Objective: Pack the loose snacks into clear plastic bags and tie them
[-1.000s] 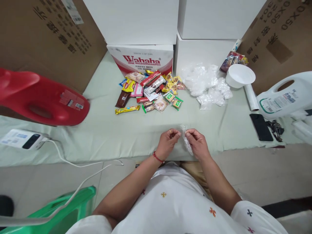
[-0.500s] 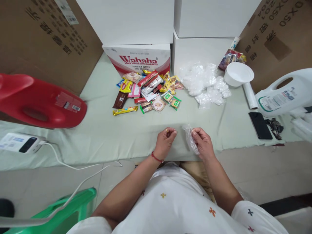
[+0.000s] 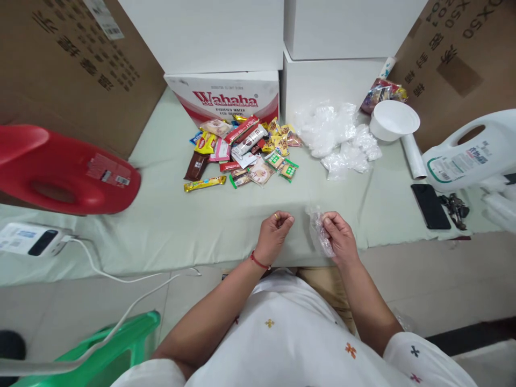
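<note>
My right hand (image 3: 339, 236) pinches a crumpled clear plastic bag (image 3: 320, 234), which hangs from the fingers toward the left, just above the front of the table. Left of it, my left hand (image 3: 274, 235) has its thumb and fingertips pressed together, and nothing shows between them. A gap separates this hand from the plastic. Beyond both hands lies a pile of wrapped snacks (image 3: 258, 169), with a yellow snack stick (image 3: 205, 184) at its near left. A heap of clear crumpled plastic (image 3: 330, 134) sits right of the snacks.
Behind the snacks stands a Wahaba-style printed carton (image 3: 226, 97). A red jug (image 3: 76, 172) and a white power bank (image 3: 34, 239) with a cable are at left. At right are a white bowl (image 3: 395, 121), a plastic roll (image 3: 413, 157), a phone (image 3: 430, 207), keys (image 3: 455, 208) and a detergent bottle (image 3: 467, 156).
My right hand, with the plastic bag, has shifted slightly right, away from my left hand. The bag hangs a little looser. My left hand has hardly moved, and the view has turned slightly.
</note>
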### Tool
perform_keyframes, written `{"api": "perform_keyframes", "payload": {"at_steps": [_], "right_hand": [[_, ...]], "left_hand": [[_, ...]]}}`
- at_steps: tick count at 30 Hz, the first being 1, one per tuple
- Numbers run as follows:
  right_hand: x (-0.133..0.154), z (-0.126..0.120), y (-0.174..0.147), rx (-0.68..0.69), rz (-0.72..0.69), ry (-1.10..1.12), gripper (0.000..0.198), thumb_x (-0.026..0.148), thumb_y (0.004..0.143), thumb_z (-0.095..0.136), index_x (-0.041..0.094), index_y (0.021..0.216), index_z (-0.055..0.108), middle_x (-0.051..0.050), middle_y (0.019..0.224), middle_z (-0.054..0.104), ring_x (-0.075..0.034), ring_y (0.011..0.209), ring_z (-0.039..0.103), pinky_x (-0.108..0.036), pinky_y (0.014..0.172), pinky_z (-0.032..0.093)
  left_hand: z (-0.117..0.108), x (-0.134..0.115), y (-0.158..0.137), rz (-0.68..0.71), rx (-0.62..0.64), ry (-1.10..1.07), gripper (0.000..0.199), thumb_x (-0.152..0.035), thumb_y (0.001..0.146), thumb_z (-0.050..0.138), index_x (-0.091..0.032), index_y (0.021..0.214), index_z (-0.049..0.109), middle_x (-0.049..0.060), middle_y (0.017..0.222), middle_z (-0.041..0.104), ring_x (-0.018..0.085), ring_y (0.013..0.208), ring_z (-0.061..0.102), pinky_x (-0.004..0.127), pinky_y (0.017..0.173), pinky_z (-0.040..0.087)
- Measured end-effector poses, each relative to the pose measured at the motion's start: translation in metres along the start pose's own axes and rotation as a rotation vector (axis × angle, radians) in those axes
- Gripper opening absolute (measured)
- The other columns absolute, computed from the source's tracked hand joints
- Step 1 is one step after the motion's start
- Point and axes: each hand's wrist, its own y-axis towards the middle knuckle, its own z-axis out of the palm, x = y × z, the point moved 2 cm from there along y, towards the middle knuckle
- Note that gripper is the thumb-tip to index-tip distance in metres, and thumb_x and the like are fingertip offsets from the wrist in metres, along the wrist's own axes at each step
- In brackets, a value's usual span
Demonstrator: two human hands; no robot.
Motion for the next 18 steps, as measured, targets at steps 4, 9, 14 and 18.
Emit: {"api": "perform_keyframes", "payload": {"at_steps": [4,9,14,18], "right_hand": [[-0.001,0.002,-0.001,0.087,-0.002,-0.016,0.037,0.056,0.083,0.078,0.023,0.086,0.062,0.005,0.068,0.045,-0.011,0.057,0.032,-0.025,0.053,0.027],[-0.007,0.011,-0.003,0.193,-0.013,-0.034,0.033,0.053,0.087,0.075,0.023,0.087,0.062,0.005,0.066,0.044,-0.011,0.058,0.033,-0.025,0.056,0.027],[-0.006,0.008,-0.003,0.186,-0.038,-0.068,0.033,0.053,0.089,0.073,0.023,0.089,0.063,0.004,0.069,0.047,-0.011,0.059,0.037,-0.025,0.056,0.030],[0.000,0.000,-0.003,0.114,-0.108,-0.136,0.031,0.054,0.094,0.066,0.023,0.090,0.060,0.003,0.071,0.047,-0.012,0.057,0.036,-0.025,0.053,0.031]], "left_hand": [[0.008,-0.002,-0.004,0.015,0.118,-0.006,0.038,-0.053,0.078,0.081,-0.017,0.087,0.072,-0.002,0.071,0.061,0.009,0.062,0.048,0.024,0.060,0.040],[0.023,-0.007,-0.008,0.063,0.138,-0.011,0.034,-0.049,0.074,0.086,-0.017,0.078,0.073,-0.001,0.073,0.061,0.010,0.066,0.050,0.024,0.063,0.040],[0.020,-0.006,-0.007,-0.030,0.183,-0.093,0.042,-0.055,0.072,0.086,-0.017,0.079,0.068,-0.005,0.066,0.053,0.007,0.060,0.041,0.022,0.057,0.033],[0.012,-0.004,-0.005,-0.085,0.151,-0.101,0.049,-0.059,0.069,0.087,-0.017,0.080,0.064,-0.007,0.061,0.047,0.005,0.054,0.035,0.021,0.050,0.027]]}}
